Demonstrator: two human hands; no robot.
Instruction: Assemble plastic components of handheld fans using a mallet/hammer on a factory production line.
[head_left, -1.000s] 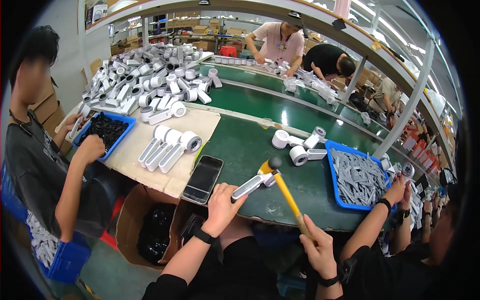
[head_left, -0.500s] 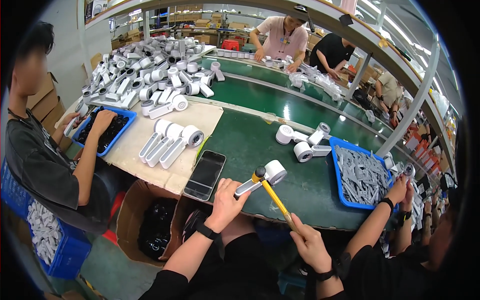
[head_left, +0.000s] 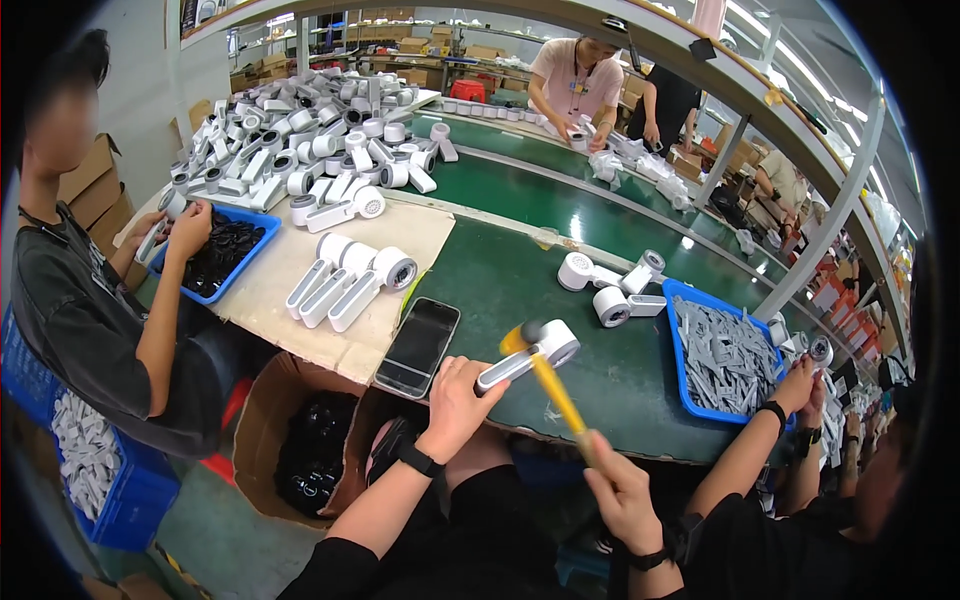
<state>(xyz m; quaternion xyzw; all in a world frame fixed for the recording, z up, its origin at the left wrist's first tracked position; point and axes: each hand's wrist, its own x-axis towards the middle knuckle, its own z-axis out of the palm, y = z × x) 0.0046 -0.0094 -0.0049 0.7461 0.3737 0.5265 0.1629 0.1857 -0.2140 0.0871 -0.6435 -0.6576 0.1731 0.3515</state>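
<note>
My left hand [head_left: 458, 402] is closed around the handle end of a white handheld device [head_left: 561, 343] with a drum-shaped head and a grey handle inset. The device lies at the near edge of the green table. In my right hand [head_left: 622, 497] is a hammer [head_left: 562, 398] with a yellow shaft. Its black and yellow head is motion-blurred and overlaps the device where handle meets drum; whether they touch I cannot tell. A dark smartphone [head_left: 419, 345] lies left of the device.
Similar devices [head_left: 345, 280] stand on cardboard at left, with a large pile [head_left: 300, 140] behind. Blue trays hold grey strips [head_left: 725, 350] at right and black parts [head_left: 222, 255] at left. An open carton [head_left: 262, 440] sits below the table edge. Co-workers sit on both sides.
The hammer head has shifted slightly upward and is now blurred. My left hand keeps its grip on the device. The left co-worker's hand has left the black parts for the device held there.
</note>
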